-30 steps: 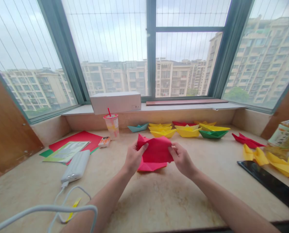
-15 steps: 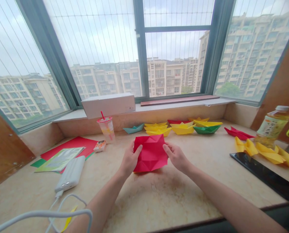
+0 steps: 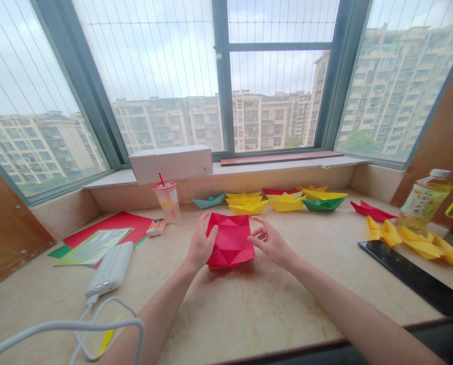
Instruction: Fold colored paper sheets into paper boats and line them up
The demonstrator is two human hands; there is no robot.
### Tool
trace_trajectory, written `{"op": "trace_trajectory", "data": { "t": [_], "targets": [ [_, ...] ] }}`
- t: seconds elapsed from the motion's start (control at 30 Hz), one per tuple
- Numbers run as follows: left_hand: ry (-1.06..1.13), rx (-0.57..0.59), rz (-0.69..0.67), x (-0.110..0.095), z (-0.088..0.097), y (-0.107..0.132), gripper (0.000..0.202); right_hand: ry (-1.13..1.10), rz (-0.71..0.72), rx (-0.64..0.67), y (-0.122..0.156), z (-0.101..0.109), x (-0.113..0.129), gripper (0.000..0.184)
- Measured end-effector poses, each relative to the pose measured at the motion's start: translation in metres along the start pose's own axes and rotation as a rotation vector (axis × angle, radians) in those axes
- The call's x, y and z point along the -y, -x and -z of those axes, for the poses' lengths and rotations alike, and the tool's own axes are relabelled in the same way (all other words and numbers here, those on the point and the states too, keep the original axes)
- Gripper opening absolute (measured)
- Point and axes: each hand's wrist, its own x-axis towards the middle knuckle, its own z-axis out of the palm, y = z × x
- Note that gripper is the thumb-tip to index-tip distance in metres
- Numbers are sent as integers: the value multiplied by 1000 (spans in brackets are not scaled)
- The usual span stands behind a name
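Observation:
A creased red paper [image 3: 232,243], partly folded, is held just above the stone counter [image 3: 256,309] in the middle of the view. My left hand [image 3: 200,246] grips its left edge, thumb on top. My right hand [image 3: 270,242] hovers at its right edge with fingers spread, touching it lightly or just off it. Behind the paper lies a row of folded paper boats: a teal one [image 3: 210,202], yellow ones [image 3: 249,207], a green one [image 3: 323,204] and a red one [image 3: 277,191].
At left lie red, green and printed sheets [image 3: 104,235], a white power bank [image 3: 110,268] with cable, a small pack [image 3: 156,227] and a cup with a straw [image 3: 167,200]. A white box [image 3: 171,163] sits on the sill. At right are a bottle [image 3: 424,200], more yellow boats [image 3: 420,238], red boats [image 3: 371,210] and a dark slab [image 3: 412,276].
The red paper was turned and flattened to show its creased face. My right hand has let go of its edge and spread its fingers. The view shifted slightly.

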Motion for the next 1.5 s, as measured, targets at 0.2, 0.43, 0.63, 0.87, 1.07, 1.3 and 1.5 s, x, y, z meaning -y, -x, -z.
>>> {"op": "trace_trajectory", "data": {
  "t": [0.2, 0.43, 0.63, 0.87, 1.07, 1.3, 1.5],
  "targets": [
    [-364, 43, -173, 18, -2, 4, 69, 473, 160, 181, 3, -4, -6, 22],
    [-696, 383, -466, 13, -7, 6, 52, 834, 241, 292, 5, 2, -8, 32],
    [-497, 619, -314, 31, -19, 3, 48, 930, 293, 382, 10, -4, 0, 35],
    [-451, 640, -347, 38, -19, -6, 48, 918, 253, 431, -7, -7, 3, 32],
    [-527, 602, -393, 42, -18, -10, 45, 956, 186, 484, -26, 1, 13, 40],
    [-538, 506, -447, 33, -13, -8, 45, 1265, -183, 33, -29, 130, 30, 36],
    [-469, 360, -515, 6, -4, -4, 40, 1453, -639, -197, 4, 251, 13, 32]
  ]
}}
